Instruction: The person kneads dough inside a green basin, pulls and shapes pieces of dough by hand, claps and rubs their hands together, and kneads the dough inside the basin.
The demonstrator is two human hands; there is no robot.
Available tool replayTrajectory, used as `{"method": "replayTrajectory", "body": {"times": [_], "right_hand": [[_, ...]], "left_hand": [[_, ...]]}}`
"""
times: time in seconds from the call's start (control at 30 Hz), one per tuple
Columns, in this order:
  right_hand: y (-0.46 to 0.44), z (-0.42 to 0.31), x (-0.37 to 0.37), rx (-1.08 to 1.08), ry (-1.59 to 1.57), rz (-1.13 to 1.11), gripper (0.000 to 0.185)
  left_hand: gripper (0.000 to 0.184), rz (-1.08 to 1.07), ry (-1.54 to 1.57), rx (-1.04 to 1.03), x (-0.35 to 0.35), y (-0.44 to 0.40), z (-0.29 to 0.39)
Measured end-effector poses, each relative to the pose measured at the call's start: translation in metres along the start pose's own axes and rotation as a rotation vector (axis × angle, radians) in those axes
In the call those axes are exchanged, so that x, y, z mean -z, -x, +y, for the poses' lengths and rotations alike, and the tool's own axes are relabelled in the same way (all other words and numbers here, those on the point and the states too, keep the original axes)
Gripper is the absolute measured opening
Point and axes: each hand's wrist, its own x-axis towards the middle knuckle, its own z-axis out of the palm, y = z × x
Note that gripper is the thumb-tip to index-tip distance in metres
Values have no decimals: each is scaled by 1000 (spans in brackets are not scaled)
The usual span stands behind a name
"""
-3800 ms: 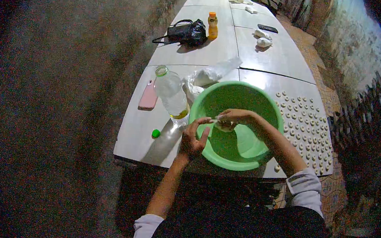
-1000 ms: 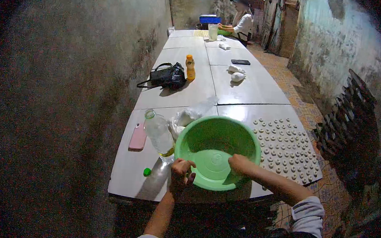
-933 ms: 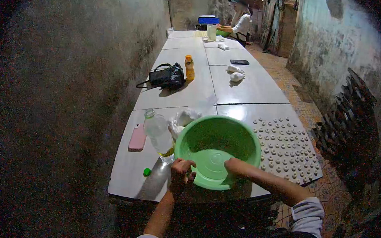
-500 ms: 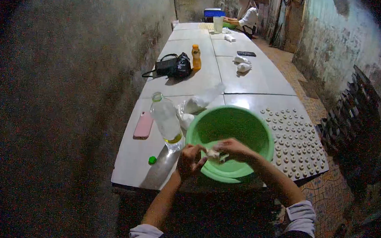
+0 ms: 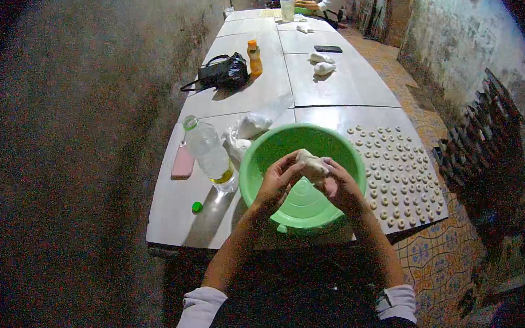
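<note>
A soft white lump of dough (image 5: 312, 162) is held up over the large green basin (image 5: 251, 173). My left hand (image 5: 277, 182) grips its left end between thumb and fingers. On the other side, my right hand (image 5: 342, 187) is closed on the right end of the same lump. Below them, the bare bottom of the basin shows between my wrists. Small pale dough rings (image 5: 386, 188) lie in rows on the board to the right of the basin.
Left of the basin stand a clear bottle (image 5: 211, 155), a green cap (image 5: 197, 207), a pink phone (image 5: 183, 162) and white plastic bags (image 5: 248, 126). Farther along the table are a black bag (image 5: 225, 73), an orange bottle (image 5: 255, 58), a dark phone (image 5: 328, 49) and another person (image 5: 331, 0).
Both hands have lifted from low in the basin, and the dough is now stretched between them. The camera view has shifted, so the table appears higher and farther left.
</note>
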Motion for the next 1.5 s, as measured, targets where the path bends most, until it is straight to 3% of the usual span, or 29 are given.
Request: {"method": "replayTrajectory", "body": {"times": [0.07,0.1,0.17,0.23,0.3,0.37,0.43,0.57,0.63,0.67,0.83,0.9,0.97,1.03,1.23,1.3,1.33,1.43,1.5], "right_hand": [[12,5,9,523,1058,0,28],[15,5,3,518,1047,0,28],[24,1,-15,-18,6,271,30],[27,5,-17,29,101,257,34],[25,10,-28,173,356,227,35],[20,6,-27,210,366,250,31],[13,-1,-18,270,644,253,25],[4,-6,-30,916,1538,361,18],[-3,2,-38,993,1563,425,16],[-2,9,-41,933,1595,426,21],[10,43,-50,978,1760,107,33],[16,41,-45,887,1767,113,29],[17,22,-52,857,1381,60,18],[21,7,-50,790,1264,142,22],[12,2,-54,955,1482,139,41],[11,2,-47,868,1327,163,42],[11,-1,-45,836,1273,144,39],[12,-9,-50,764,1276,43,37],[10,-11,-51,743,1315,62,31]], "left_hand": [[34,27,-188,5,-3,4,2],[34,36,-193,12,-5,6,4],[30,145,-433,-17,-9,8,8],[27,171,-393,-55,-11,9,4],[23,240,-618,-194,-12,11,1],[22,256,-649,-231,-13,12,0],[19,292,-717,-311,-15,15,2],[23,399,-543,-291,-21,19,-4],[32,357,-526,-282,-27,21,-15],[33,389,-425,-327,-26,16,-22],[35,340,-346,-325,-13,14,-19],[35,345,-226,-308,-14,12,-24],[35,325,-136,-267,-15,14,-19],[35,317,-41,-240,-13,15,-18],[30,262,-267,-140,-17,21,-19],[29,203,-106,-127,-18,22,-10],[30,215,-348,-100,-13,21,-4],[34,246,-520,-138,-29,25,14],[33,261,-472,-115,-30,25,20]]}}
